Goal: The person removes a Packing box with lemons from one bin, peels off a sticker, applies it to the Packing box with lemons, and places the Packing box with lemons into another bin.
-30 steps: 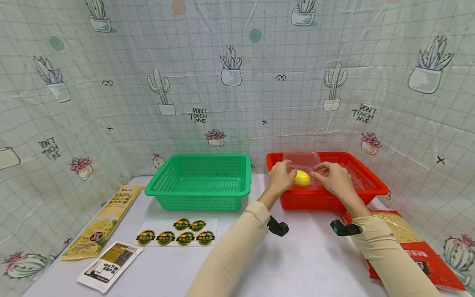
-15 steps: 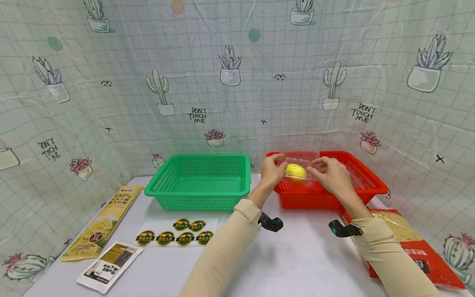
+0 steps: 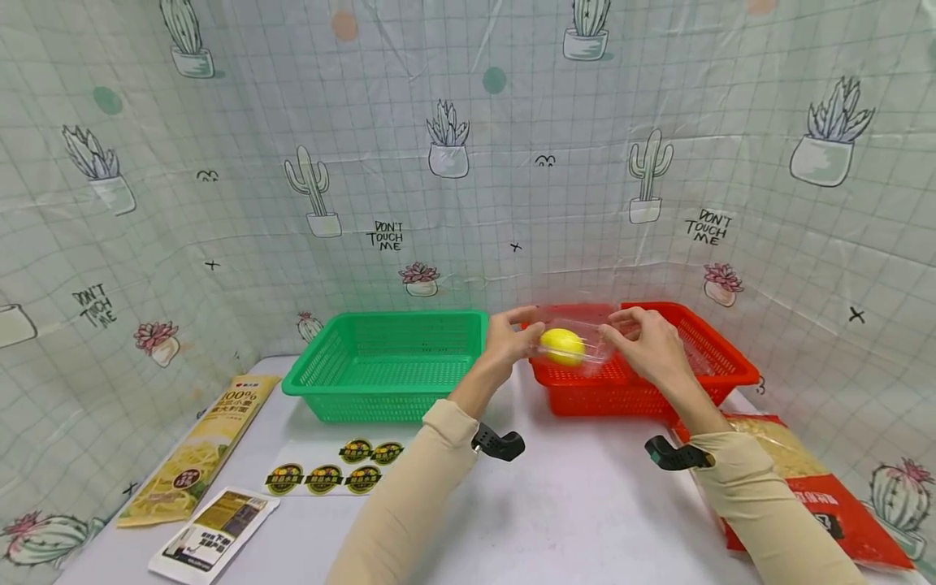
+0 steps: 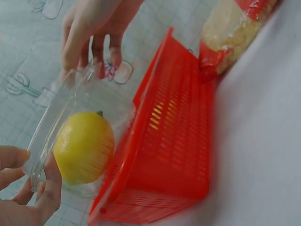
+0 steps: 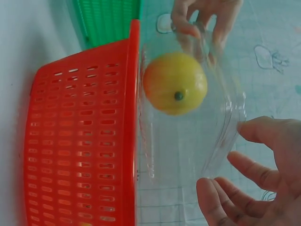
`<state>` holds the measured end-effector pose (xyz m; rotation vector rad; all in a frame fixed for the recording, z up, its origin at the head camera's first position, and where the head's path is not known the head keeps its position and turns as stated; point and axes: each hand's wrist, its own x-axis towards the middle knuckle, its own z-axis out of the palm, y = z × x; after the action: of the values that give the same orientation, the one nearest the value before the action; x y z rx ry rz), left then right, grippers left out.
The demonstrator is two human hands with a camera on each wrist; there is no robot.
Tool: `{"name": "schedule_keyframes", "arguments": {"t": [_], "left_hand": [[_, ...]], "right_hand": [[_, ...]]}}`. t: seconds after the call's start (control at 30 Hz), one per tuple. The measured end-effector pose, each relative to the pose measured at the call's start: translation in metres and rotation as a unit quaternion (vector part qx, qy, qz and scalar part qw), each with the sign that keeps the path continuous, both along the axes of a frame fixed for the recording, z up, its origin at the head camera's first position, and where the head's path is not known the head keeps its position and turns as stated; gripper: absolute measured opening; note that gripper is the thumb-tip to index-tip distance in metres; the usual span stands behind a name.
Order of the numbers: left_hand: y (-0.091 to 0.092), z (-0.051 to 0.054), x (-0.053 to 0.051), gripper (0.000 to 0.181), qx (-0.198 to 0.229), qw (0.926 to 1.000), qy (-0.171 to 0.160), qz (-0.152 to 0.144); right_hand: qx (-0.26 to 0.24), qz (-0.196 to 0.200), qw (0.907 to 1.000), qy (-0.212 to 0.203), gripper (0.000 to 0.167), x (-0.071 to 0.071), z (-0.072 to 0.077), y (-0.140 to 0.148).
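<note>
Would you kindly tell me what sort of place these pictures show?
It looks like a staged tabletop packing area, probably indoors: a cactus-print backdrop hangs behind and beside a white table, a sheet of round stickers lies on the table, and a clear container holds a yellow fruit.

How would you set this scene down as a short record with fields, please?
Left hand: pinches one end of the clear container
Right hand: pinches the other end
Clear container: held up by the red basket; contact with its rim unclear
Contents: one yellow fruit
Green basket: left of the red one
Sticker sheet: in front of the green basket
Far left: yellow noodle pack, white packet
Right side: red bag, partly behind the right sleeve
</note>
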<state>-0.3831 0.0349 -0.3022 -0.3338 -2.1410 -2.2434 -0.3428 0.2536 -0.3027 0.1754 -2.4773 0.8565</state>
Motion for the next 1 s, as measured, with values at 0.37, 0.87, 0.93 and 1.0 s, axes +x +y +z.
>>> {"name": "schedule_keyframes", "arguments": {"t": [0.37, 0.87, 0.93, 1.0], "left_hand": [[-0.032, 0.003, 0.014, 0.033, -0.01, 0.9991, -0.003, -0.041], [-0.085, -0.004, 0.027, 0.035, -0.041, 0.9916, 0.001, -0.123], [-0.091, -0.005, 0.027, 0.036, -0.036, 0.9904, -0.001, -0.133], [-0.095, -0.006, 0.028, 0.037, -0.036, 0.9897, 0.0, -0.139]], "right_hand": [[-0.024, 0.01, 0.9991, -0.034, 0.062, -0.001, 0.003, -0.002], [-0.1, 0.139, 0.9696, -0.175, 0.074, -0.004, 0.006, 0.001], [-0.106, 0.152, 0.9653, -0.184, 0.07, -0.003, 0.006, -0.001], [-0.107, 0.161, 0.9631, -0.187, 0.067, -0.001, 0.006, -0.003]]}}
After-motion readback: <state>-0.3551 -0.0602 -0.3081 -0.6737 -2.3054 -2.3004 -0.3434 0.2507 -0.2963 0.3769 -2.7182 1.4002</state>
